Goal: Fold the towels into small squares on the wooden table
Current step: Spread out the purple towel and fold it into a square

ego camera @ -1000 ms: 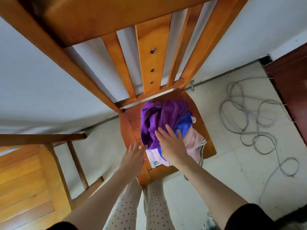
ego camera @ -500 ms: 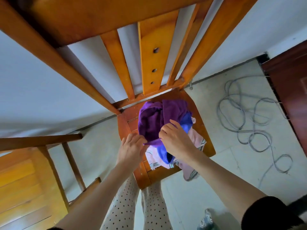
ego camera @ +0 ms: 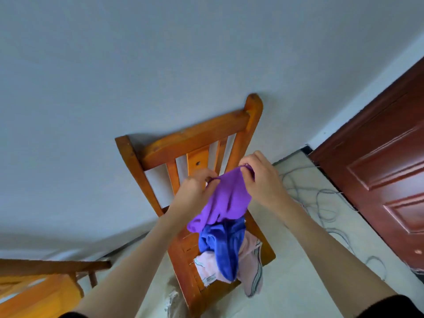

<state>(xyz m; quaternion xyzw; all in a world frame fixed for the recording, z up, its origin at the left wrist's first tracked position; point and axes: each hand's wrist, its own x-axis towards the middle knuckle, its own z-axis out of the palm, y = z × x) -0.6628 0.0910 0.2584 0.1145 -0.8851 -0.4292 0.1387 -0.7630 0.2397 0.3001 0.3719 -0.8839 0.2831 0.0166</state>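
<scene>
At lower left, a corner of the wooden surface [ego camera: 34, 297] shows. Left hand [ego camera: 195, 191] pinches one top corner of the purple towel [ego camera: 226, 200]; right hand [ego camera: 261, 180] pinches the other, fingers closed on cloth. The towel hangs at centre frame above the chair [ego camera: 183, 143]. Risk: its lower edge touches the blue towel [ego camera: 220, 244] and could drag it, with the pink towel [ego camera: 251, 267], onto the floor [ego camera: 298, 260].

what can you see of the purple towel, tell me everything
The purple towel is soft, plain, fleecy-looking cloth, held up above the chair seat. The left hand and right hand each pinch its top edge, which stretches between them. The rest hangs crumpled, its lower end meeting the blue towel still heaped on the seat.
</scene>
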